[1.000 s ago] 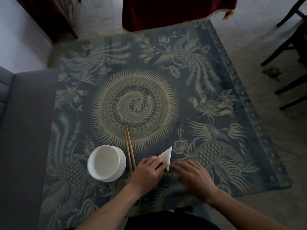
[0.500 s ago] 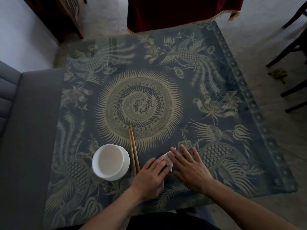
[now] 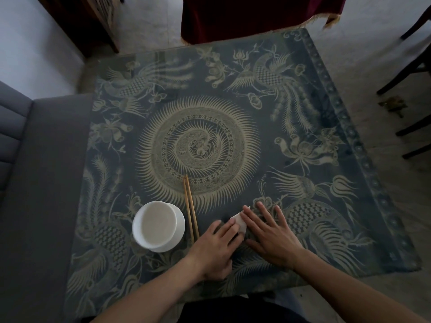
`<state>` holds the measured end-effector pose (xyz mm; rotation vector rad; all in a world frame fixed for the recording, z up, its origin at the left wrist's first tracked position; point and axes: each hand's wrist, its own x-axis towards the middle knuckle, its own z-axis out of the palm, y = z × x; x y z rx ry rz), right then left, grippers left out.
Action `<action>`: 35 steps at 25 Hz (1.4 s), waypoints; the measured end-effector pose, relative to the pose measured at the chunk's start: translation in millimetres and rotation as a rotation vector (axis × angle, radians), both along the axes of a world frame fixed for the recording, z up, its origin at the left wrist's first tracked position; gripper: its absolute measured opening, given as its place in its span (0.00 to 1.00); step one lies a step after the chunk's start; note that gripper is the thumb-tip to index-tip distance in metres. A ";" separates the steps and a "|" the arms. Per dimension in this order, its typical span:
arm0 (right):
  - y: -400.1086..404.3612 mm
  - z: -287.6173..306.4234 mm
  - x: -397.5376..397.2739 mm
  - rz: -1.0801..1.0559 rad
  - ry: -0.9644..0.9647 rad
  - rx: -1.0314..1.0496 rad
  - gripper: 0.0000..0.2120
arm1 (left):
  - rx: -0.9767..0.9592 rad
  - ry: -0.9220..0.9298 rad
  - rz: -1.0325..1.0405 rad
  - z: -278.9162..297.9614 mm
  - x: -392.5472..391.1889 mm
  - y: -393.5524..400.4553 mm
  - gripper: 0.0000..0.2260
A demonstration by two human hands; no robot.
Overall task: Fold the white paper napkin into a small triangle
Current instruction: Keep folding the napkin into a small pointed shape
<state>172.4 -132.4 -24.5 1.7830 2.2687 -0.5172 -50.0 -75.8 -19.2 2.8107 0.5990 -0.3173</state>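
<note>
The white paper napkin (image 3: 239, 221) lies folded flat on the patterned table, near its front edge, and only a small strip of it shows between my hands. My left hand (image 3: 215, 247) rests with its fingertips on the napkin's left part. My right hand (image 3: 271, 234) lies flat with spread fingers, palm down, covering the napkin's right part. Most of the napkin is hidden under the two hands.
A white bowl (image 3: 158, 226) stands left of my left hand. A pair of wooden chopsticks (image 3: 190, 207) lies between the bowl and my hands. A grey sofa (image 3: 35, 183) borders the table on the left; dark chair legs (image 3: 410, 73) stand at the right.
The raised napkin flap came down flat. My right hand moved up and left over the napkin and spread open on it. My left hand stayed in place.
</note>
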 end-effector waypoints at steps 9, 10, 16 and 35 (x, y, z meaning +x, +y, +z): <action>0.1 -3.2 2.0 -0.009 0.015 0.021 0.31 | -0.089 -0.046 0.120 -1.6 -3.6 -4.6 0.35; -0.1 -3.1 1.6 -0.005 0.013 0.025 0.31 | -0.091 -0.043 0.197 -2.2 1.5 -6.4 0.35; -1.1 -4.1 1.6 0.000 0.016 0.036 0.32 | -0.039 0.044 0.286 -5.1 17.5 -18.5 0.36; 1.6 -8.5 4.1 0.001 0.020 -0.012 0.35 | -0.038 0.193 0.205 -5.0 5.6 -8.3 0.40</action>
